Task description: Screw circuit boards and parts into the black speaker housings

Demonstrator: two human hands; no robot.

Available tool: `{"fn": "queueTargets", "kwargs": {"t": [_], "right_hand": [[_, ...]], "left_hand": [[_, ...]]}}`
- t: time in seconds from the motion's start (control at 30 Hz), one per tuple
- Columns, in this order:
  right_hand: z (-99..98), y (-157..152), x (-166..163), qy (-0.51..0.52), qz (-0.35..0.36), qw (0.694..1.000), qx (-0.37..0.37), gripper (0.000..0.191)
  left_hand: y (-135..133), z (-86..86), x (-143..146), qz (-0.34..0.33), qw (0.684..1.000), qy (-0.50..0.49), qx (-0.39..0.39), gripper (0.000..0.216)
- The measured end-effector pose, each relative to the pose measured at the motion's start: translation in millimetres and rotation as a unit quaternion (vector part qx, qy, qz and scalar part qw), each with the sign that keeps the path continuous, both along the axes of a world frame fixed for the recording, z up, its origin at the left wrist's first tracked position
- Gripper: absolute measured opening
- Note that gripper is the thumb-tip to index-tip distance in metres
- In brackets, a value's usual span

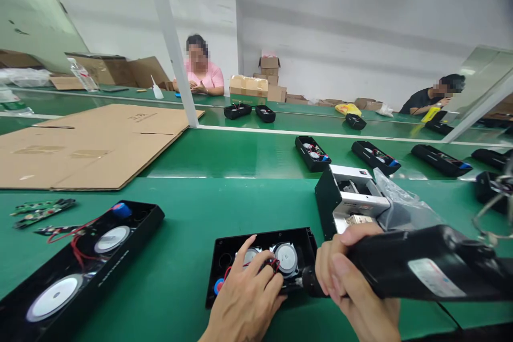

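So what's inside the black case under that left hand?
Two round silver speakers, red wires between them and a blue part at the near-left corner of the black case. The left hand covers the near middle, hiding what lies there. The right hand holds a black tool.

L hand [245, 299] & R hand [355, 291]: both bare, wrists bare too, down to the frame edge. Nails short, plain, rounded. R thumbnail shows clearly, L knuckles creased.
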State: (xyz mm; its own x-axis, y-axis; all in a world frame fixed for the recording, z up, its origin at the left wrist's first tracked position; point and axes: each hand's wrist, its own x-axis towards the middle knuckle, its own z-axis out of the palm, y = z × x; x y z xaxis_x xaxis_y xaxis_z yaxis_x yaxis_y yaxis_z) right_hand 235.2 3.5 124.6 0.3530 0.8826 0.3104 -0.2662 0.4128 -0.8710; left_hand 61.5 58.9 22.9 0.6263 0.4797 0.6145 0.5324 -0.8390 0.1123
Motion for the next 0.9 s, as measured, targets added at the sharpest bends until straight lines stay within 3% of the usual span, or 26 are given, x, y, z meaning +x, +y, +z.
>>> {"fn": "queueTargets", "kwargs": {"t": [0.3,0.53,0.77,0.9], "right_hand": [[-5.4,7,-6,-0.018,0.011,1.0,-0.008,0.018],[-6.2,8,-6,-0.118,-0.032,0.992,-0.004,0.02],[-9.3,12,-8,-0.085,-0.014,0.996,-0.004,0.017],[-18.6,13,-6,-0.116,-0.009,0.993,-0.012,0.018]], "left_hand": [[2,-0.5,1,-0.004,1.0,-0.006,-0.005,0.022],[3,-1.2,-1,-0.011,1.0,0.002,-0.023,0.022],[4,-0.3,-2,-0.01,0.999,0.011,-0.033,0.024],[5,-2.4,-1,-0.012,0.999,0.018,-0.032,0.027]]}}
